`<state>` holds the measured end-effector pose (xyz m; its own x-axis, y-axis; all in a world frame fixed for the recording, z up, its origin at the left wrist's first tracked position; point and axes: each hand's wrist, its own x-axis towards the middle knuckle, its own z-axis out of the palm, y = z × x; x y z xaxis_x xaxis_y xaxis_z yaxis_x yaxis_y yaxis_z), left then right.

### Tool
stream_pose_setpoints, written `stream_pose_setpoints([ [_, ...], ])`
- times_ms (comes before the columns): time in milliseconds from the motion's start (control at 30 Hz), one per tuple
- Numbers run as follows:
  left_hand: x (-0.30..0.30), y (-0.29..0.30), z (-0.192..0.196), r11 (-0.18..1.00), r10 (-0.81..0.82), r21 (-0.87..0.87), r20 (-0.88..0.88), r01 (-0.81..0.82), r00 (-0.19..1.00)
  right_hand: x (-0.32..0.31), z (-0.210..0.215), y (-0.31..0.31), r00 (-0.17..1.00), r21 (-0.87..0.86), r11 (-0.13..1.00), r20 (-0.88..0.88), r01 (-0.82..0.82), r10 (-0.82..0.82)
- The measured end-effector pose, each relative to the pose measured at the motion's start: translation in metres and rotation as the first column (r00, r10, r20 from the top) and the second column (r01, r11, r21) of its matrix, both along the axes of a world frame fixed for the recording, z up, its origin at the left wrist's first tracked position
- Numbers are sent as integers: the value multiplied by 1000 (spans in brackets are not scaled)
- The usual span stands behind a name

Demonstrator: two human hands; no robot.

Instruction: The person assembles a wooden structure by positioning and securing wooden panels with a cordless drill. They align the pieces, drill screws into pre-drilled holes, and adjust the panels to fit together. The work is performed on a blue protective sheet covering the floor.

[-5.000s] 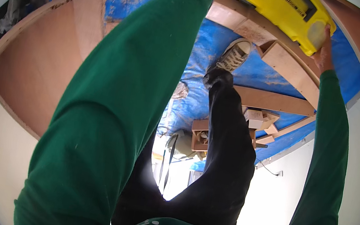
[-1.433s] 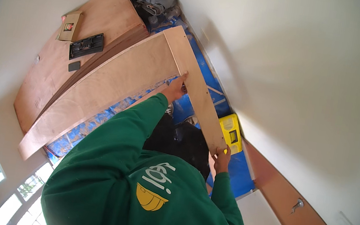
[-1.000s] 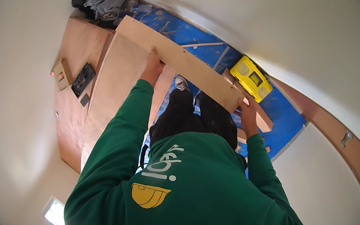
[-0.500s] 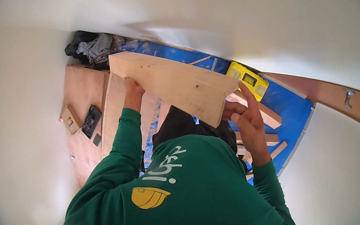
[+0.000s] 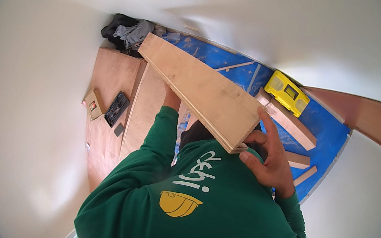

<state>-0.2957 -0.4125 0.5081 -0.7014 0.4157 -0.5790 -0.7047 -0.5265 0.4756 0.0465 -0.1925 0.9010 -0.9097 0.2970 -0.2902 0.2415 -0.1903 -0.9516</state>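
A long pale wooden board [image 5: 200,88] is held up in front of my chest, slanting from far left down to near right. It looks built of layers, with a stepped, grooved edge along its near side. My left hand [image 5: 172,98] supports it from below near the middle; the fingers are hidden behind the wood. At the near right end my right hand [image 5: 269,155] grips it, index finger on the far corner and thumb by the near corner, the other fingers bent against the end face.
Blue sheeting [image 5: 322,141] covers the floor, with several wood pieces [image 5: 296,122] and a yellow case [image 5: 287,93] on it. Reddish wooden panels [image 5: 114,70] at left carry a black tool case [image 5: 116,109] and a cardboard box [image 5: 94,104]. Dark and grey cloth [image 5: 131,34] lies beyond. White walls stand close around.
The board has rolled so its stepped near edge shows, and its right end has come nearer my chest. Both hands stay on it. The whole view has shifted and turned slightly.
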Motion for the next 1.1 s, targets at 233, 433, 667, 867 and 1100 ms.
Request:
stream_pose_setpoints([
  [233,-10,22,6,995,94,15,-32,-94,995,-13,7,-7,990,436,892,124,-119,71],
  [433,-51,38,22,988,-6,-157,-31,1,1000,-37,-67,43,816,-129,834,328,537,-475],
  [667,-86,109,27,828,-254,-494,93,266,963,-23,-147,118,707,-305,673,530,673,-467],
  [867,-84,133,28,752,-322,-585,75,304,944,-6,-189,134,658,-385,547,568,743,-495],
  [1100,-90,137,7,776,-287,-544,145,318,947,3,-207,137,658,-412,524,583,745,-476],
])
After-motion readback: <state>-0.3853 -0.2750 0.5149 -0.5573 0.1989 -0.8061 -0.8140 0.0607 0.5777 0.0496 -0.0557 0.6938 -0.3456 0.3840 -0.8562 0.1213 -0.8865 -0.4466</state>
